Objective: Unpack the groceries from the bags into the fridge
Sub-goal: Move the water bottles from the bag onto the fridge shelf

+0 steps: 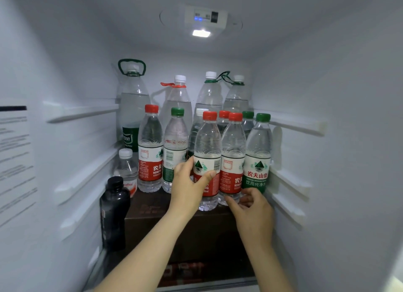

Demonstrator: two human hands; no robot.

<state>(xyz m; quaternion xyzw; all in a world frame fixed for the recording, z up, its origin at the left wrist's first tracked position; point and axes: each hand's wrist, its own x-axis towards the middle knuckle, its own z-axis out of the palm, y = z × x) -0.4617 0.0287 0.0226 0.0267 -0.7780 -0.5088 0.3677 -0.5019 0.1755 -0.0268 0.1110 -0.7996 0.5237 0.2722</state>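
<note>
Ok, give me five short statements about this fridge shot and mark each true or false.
1. The left hand grips a red-capped bottle at its label. True.
2. The black bottle stands against the right wall. False: it stands on the left, beside the brown box.
3. The ceiling light is on. True.
4. The water bottles lie on their sides. False: they stand upright on the box.
5. The front bottle nearest the right wall has a red cap. False: its cap is green.
</note>
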